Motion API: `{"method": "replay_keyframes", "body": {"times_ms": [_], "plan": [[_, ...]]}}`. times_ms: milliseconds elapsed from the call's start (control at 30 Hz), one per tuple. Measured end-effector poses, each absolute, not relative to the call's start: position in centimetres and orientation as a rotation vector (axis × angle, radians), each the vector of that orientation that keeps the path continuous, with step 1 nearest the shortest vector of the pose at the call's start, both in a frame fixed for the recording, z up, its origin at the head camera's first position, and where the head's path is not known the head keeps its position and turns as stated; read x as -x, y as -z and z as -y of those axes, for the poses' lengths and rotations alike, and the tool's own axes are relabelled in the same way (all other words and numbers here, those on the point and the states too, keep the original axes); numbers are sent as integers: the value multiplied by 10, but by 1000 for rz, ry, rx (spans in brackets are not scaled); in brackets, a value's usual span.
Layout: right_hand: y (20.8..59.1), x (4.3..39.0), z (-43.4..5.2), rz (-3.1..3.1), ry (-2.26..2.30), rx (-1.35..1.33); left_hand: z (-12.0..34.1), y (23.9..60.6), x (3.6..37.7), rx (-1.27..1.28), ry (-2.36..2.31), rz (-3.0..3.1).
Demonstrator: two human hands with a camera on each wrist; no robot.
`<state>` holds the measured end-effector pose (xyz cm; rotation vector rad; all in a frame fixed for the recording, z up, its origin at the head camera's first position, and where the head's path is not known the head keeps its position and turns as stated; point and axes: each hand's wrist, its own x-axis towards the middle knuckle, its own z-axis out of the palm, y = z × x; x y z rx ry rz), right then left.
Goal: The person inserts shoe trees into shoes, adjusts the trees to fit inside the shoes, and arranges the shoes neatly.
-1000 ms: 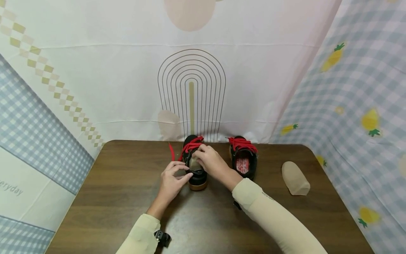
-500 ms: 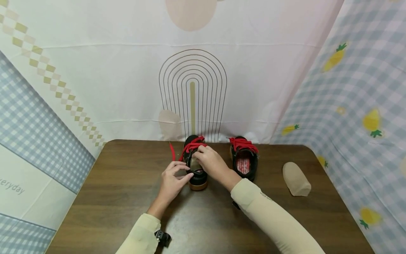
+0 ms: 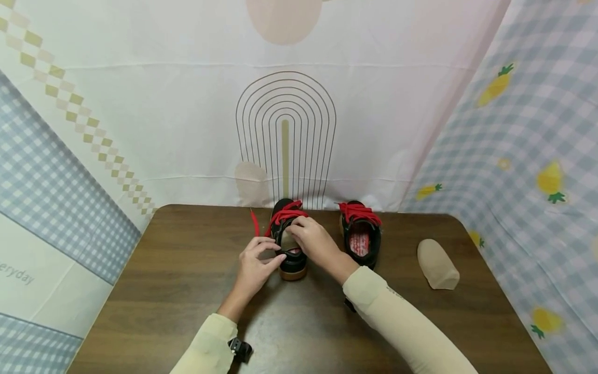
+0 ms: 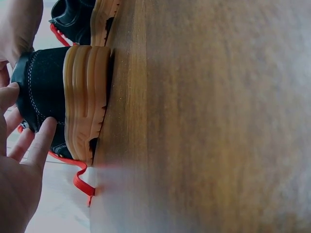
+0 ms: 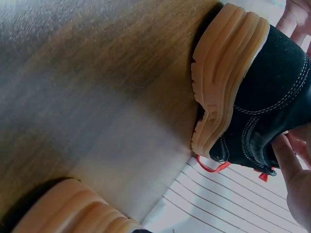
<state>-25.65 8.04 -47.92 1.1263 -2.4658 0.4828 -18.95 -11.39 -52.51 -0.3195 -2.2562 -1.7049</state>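
1. At the far edge of the wooden table (image 3: 187,291), we hold the left black shoe (image 3: 291,259) upright on its gum sole: our left hand (image 3: 254,267) pinches the heel collar, and our right hand (image 3: 313,241) has its fingers curled at the tongue by the red laces (image 3: 287,214).
2. We judge that a hard tug could tip the shoe, as only the sole rests on the table.
3. The loose red lace end (image 3: 254,223) could snag under our fingers.
4. The second shoe (image 3: 359,236) stands just beside our right wrist; a wide elbow swing might knock it.

Second shoe (image 3: 360,235), beige sock (image 3: 437,264), table (image 3: 154,270).
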Motion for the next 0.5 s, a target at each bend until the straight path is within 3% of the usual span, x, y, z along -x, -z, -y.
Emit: {"method": "replay_keyframes", "body": {"times_ms": [500], "plan": [[482, 259, -81, 2457, -435, -1131, 113, 523, 189, 333, 1695, 2256]]}}
